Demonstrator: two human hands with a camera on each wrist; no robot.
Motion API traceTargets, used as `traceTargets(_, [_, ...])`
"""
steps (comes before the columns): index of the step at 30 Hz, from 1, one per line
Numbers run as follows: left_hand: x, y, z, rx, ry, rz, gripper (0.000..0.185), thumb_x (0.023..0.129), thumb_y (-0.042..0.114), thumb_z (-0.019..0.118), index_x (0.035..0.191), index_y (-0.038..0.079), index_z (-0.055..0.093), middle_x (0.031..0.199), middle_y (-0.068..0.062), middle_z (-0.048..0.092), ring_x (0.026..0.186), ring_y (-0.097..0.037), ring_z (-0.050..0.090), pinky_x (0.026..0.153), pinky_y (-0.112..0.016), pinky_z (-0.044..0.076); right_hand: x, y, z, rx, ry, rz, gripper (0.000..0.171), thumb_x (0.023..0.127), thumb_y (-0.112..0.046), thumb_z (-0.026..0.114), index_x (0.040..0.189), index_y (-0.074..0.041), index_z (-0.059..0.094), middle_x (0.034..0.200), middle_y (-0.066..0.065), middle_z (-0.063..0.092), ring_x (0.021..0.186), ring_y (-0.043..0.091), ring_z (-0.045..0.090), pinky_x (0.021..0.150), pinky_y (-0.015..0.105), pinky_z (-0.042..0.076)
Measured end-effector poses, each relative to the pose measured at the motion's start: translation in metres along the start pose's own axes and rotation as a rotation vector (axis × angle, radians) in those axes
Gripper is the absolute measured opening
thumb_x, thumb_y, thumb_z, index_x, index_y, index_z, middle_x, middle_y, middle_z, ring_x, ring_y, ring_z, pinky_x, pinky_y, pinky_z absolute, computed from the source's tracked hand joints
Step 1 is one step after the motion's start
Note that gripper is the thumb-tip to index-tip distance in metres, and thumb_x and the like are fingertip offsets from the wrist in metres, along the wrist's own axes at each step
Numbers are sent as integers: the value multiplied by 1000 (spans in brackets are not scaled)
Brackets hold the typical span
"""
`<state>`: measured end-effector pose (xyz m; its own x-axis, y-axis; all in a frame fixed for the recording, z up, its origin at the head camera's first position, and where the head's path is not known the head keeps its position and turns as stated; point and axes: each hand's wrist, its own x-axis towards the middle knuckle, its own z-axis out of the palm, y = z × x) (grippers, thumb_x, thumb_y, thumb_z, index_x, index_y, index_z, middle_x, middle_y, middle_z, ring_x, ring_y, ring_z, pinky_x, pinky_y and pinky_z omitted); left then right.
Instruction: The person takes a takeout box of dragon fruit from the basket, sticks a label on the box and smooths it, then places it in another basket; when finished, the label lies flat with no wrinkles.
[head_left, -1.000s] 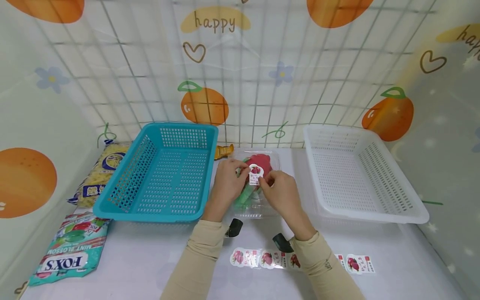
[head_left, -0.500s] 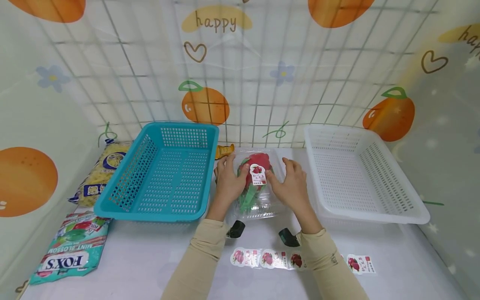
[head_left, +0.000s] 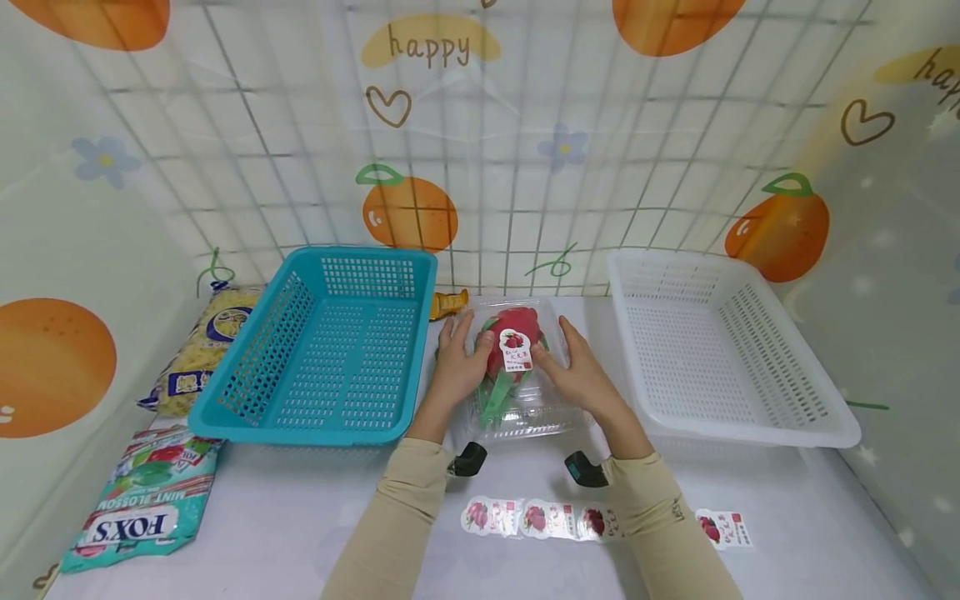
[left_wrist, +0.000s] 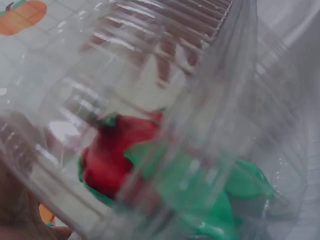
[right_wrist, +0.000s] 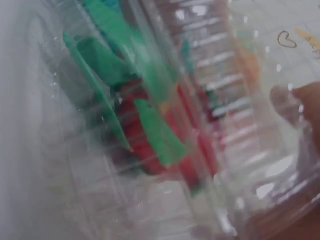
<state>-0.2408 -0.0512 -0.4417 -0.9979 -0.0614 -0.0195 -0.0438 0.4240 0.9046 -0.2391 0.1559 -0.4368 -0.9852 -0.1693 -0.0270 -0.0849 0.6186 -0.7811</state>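
Note:
Both hands hold a clear plastic clamshell box point(head_left: 551, 407) between them in the head view. My left hand point(head_left: 457, 368) grips its left side and my right hand point(head_left: 583, 377) its right side, with both thumbs on the lid beside a white dragon fruit label point(head_left: 516, 354). Inside lies a red dragon fruit point(head_left: 517, 319) with long green scales. The left wrist view shows the fruit point(left_wrist: 112, 160) through the ridged wall, with part of the hand at lower left. Blurred in the right wrist view, the fruit point(right_wrist: 142, 150) appears behind clear plastic, fingers at the right edge.
A teal basket point(head_left: 300, 433) stands left of the box, a white basket point(head_left: 742, 433) right of it. Snack bags point(head_left: 142, 500) lie at far left, and an orange wrapper point(head_left: 448, 303) sits behind. A row of label stickers point(head_left: 547, 518) lies in front, partly under the right sleeve.
The fingertips have left the label, which now lies on the lid. Both hands have spread outward to the box's sides, and the box has turned slightly.

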Motion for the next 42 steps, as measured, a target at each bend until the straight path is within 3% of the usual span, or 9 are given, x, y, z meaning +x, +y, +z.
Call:
traceTargets(12, [1,-5,1,-122,-2,-44,70,103,36,56,164,29,22,171,-16,11,156,-45,15,119,-73,19,3,9,-6,213,-142,154,85,102,-50,51,166,-25,1,173,14,7,158,43,8,121,71,14])
traceTargets(19, [4,-11,3,-239,-19,-121,73,102,41,56,164,34,17,170,-12,18,157,-38,15,122,-70,14,5,19,-6,354,-187,145,78,107,-44,45,166,-25,-2,174,11,-3,160,37,-4,124,67,10])
traceTargets(24, [4,-15,3,-311,-56,-156,77,102,47,56,164,36,14,171,-8,16,158,-38,13,120,-74,10,7,26,-4,433,-198,153,75,107,-46,42,166,-27,-1,174,11,0,159,38,-3,123,69,8])
traceTargets(30, [5,-18,4,-368,-94,-177,82,100,51,56,165,36,8,173,-4,7,160,-35,2,121,-74,3,8,30,-2,498,-198,160,72,108,-47,41,166,-28,2,174,6,0,160,37,-1,126,64,6])
traceTargets(42, [5,-25,6,-429,-125,-164,84,101,51,55,165,38,1,174,4,-2,161,-26,-7,125,-65,-3,9,33,4,578,-223,169,73,105,-58,36,164,-37,-1,174,0,-5,160,38,-2,123,69,-4])
